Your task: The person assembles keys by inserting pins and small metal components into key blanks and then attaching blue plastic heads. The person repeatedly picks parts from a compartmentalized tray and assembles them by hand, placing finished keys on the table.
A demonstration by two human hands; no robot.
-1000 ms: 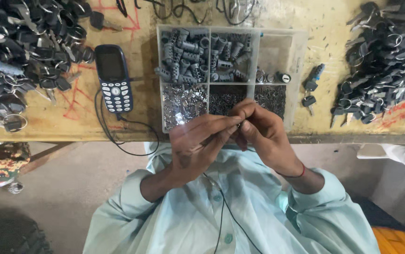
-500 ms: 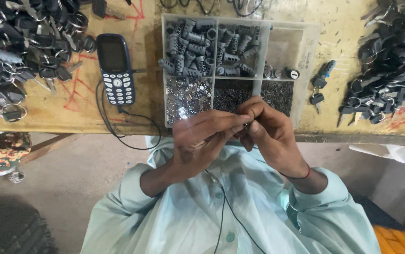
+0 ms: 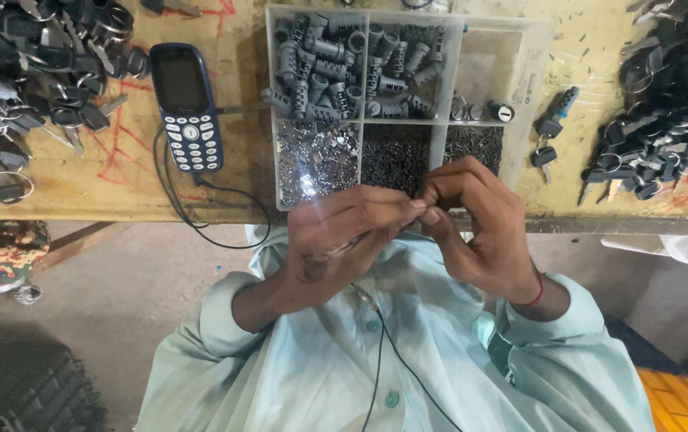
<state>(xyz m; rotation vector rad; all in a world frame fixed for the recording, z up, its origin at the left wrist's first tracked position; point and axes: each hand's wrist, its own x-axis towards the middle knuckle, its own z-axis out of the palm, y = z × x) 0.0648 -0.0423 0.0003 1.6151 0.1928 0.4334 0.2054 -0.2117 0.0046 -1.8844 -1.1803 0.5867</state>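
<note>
My left hand (image 3: 336,240) and my right hand (image 3: 480,232) meet in front of my chest, just below the table edge. The left hand's fingers are closed on a thin metal tool (image 3: 345,245) whose tip reaches the right fingertips. The right thumb and fingers pinch a small dark part (image 3: 424,200), mostly hidden by the fingers. Just beyond the hands lies a clear compartment box (image 3: 488,48) holding grey cylinders (image 3: 324,60), shiny small metal pieces (image 3: 316,156) and fine dark pieces (image 3: 396,156).
A dark blue keypad phone (image 3: 188,104) lies left of the box, its black cable (image 3: 224,216) looping over the yellow table's edge (image 3: 80,204). Piles of black-headed keys sit at far left (image 3: 24,72) and far right (image 3: 664,120). A loose key (image 3: 552,132) lies beside the box.
Both hands stay together at the chest with only small finger movements. The view has drifted a little, so the box and phone sit slightly differently in frame.
</note>
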